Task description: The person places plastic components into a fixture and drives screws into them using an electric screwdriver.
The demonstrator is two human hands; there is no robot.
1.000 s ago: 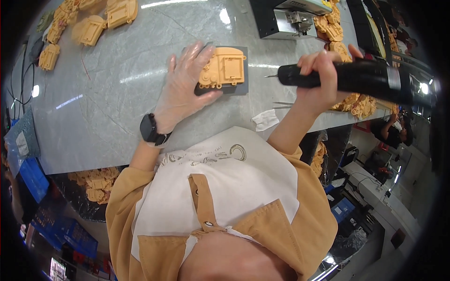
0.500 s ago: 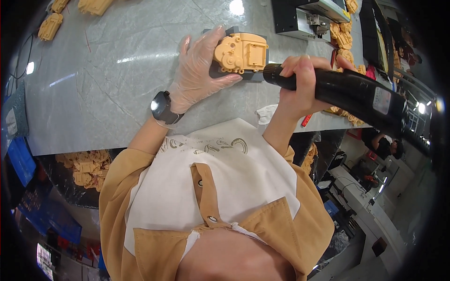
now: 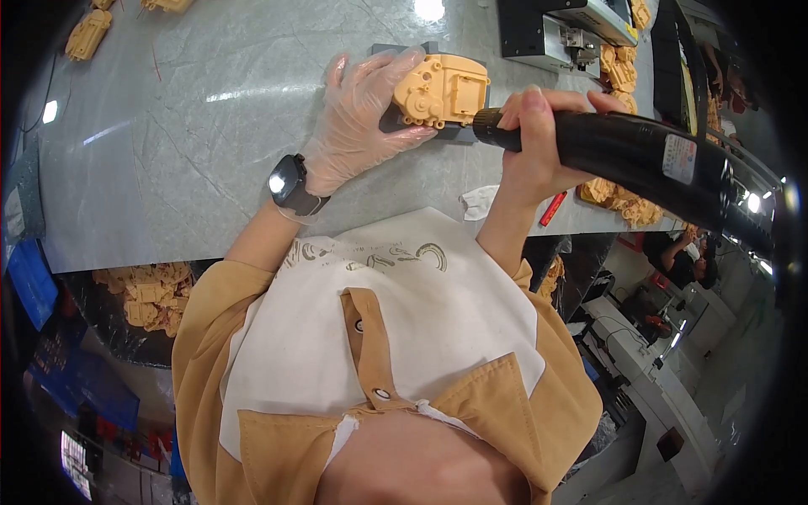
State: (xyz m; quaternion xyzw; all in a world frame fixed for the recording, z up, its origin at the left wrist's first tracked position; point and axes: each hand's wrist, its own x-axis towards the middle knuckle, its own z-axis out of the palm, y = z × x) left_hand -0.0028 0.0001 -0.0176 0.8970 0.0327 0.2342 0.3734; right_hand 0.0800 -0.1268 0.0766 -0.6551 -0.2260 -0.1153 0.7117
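A pale orange plastic housing [image 3: 443,89] with round bosses and a rectangular recess sits in a dark grey block fixture [image 3: 459,134] on the table. My left hand [image 3: 358,122], in a clear glove, grips the left side of the housing and block. Its fingers lie over the far edge and its thumb along the near edge. My bare right hand [image 3: 539,156] is wrapped round a black electric screwdriver [image 3: 627,147], held nearly level. The screwdriver's nose meets the near right corner of the housing; the bit's exact contact is hard to make out.
At the far right stands a black and metal machine [image 3: 547,38]. Orange parts [image 3: 635,206] are heaped along the table's right side, near a red marker-like stick [image 3: 553,209] and a crumpled white cloth [image 3: 480,202]. More parts [image 3: 151,295] fill a dark bag below the left edge.
The whole view has shifted slightly. Both hands keep their grips, and the screwdriver's nose stays at the same corner of the housing, its body turned a little.
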